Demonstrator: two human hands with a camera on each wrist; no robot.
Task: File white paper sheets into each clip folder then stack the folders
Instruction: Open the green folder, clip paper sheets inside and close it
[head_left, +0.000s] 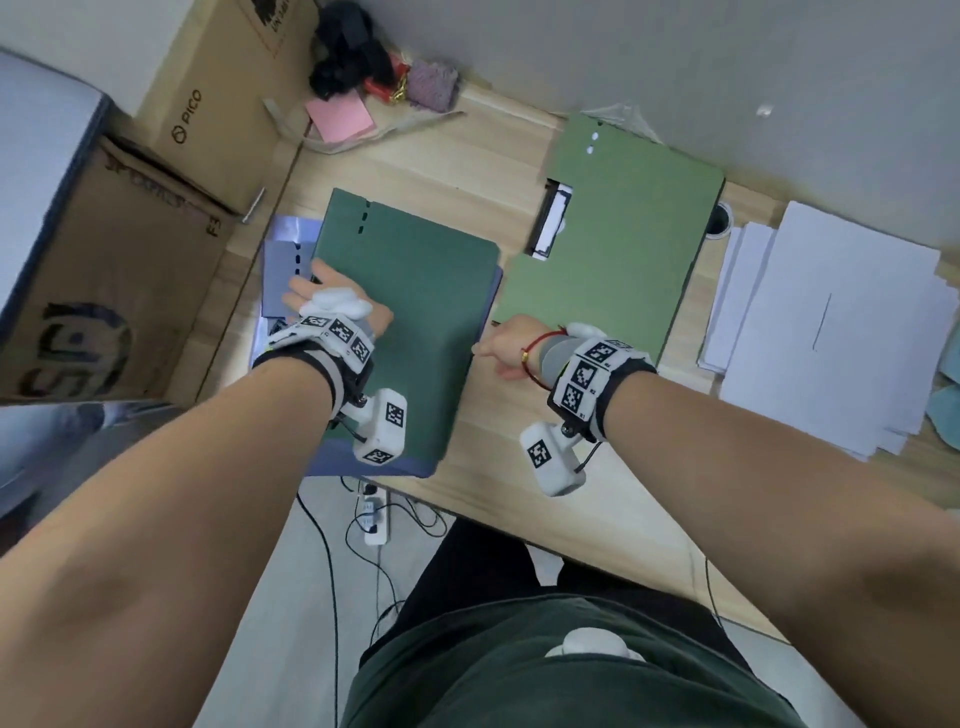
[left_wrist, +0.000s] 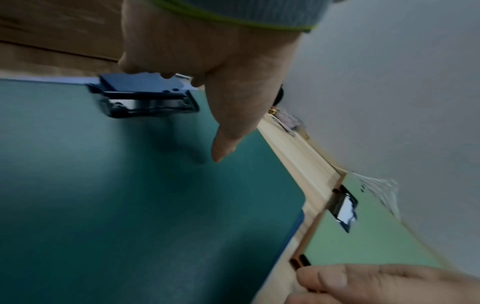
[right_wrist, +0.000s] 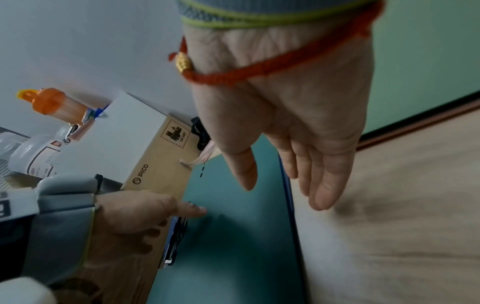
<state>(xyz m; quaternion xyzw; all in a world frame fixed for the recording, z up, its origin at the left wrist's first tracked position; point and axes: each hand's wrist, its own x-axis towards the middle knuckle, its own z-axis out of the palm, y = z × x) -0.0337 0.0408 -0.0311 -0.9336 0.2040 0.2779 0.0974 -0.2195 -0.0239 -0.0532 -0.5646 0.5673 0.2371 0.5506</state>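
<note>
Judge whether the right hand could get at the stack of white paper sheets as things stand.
Probably yes. The right hand is open, holds nothing, and hovers over bare desk. The white paper sheets lie uncovered further to its right, with nothing standing between them.

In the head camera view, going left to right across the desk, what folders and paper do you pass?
Dark green folder lying on a blue folder, then light green folder, then white paper sheets.
</note>
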